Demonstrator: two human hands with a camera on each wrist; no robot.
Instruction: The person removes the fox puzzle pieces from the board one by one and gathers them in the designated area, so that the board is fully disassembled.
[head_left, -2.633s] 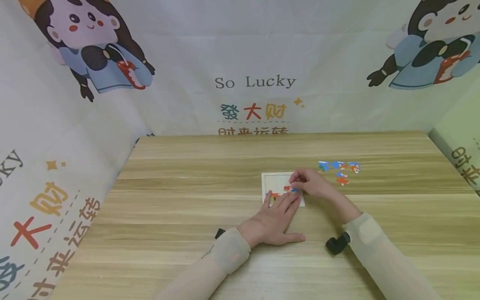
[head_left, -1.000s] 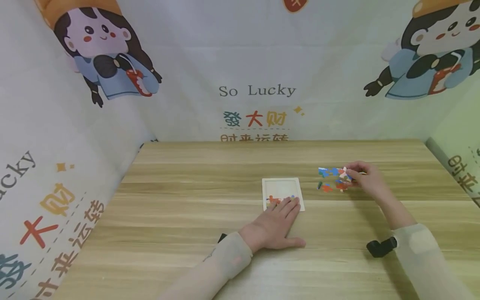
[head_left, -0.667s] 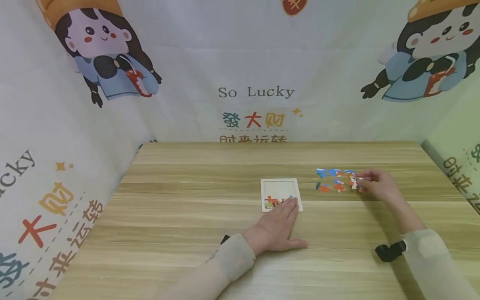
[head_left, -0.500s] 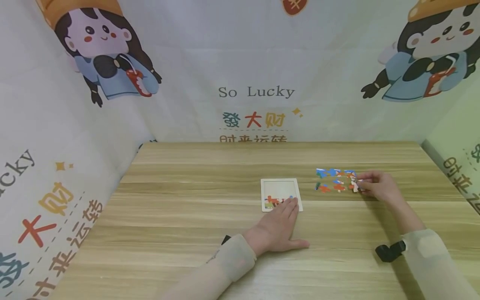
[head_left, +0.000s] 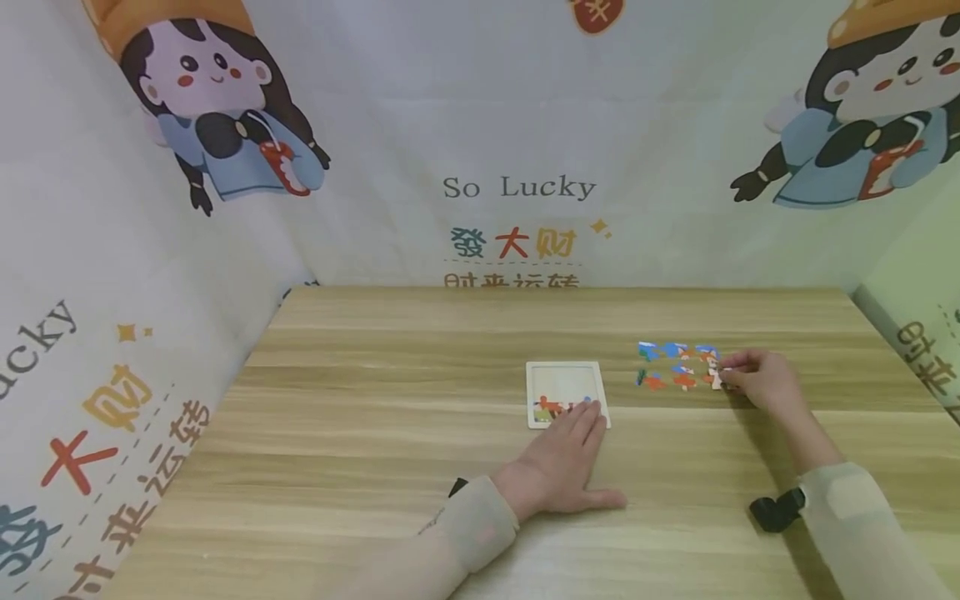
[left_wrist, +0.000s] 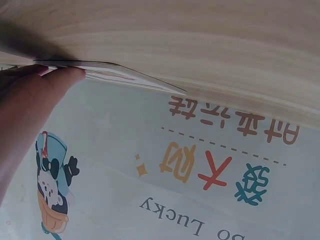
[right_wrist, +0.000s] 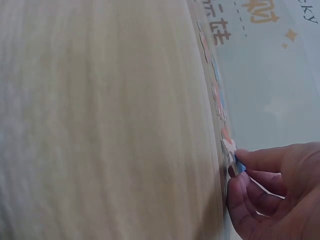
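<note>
My left hand (head_left: 558, 471) lies with straight fingers over the near right part of a white square puzzle tray (head_left: 529, 396). A strip of red, green and blue jigsaw pieces (head_left: 545, 407) sits along the tray's near side, partly hidden under those fingers. To the right of the tray, my right hand (head_left: 768, 387) pinches a jigsaw piece (right_wrist: 240, 164) between thumb and fingertips, low over the table. Most of that piece is covered by the fingers, and a blue edge shows in the right wrist view. Loose jigsaw pieces (head_left: 684, 379) lie in two rows just left of the fingertips.
The wooden table (head_left: 360, 433) runs back to a printed cloth backdrop (head_left: 375, 150), with more cloth at both sides. A black wrist camera (head_left: 776, 510) sticks out beside my right sleeve.
My right hand has left the puzzle tray and moved right to the loose jigsaw pieces, then shifted slightly further right with a piece in its fingertips. My left hand stays on the tray.
</note>
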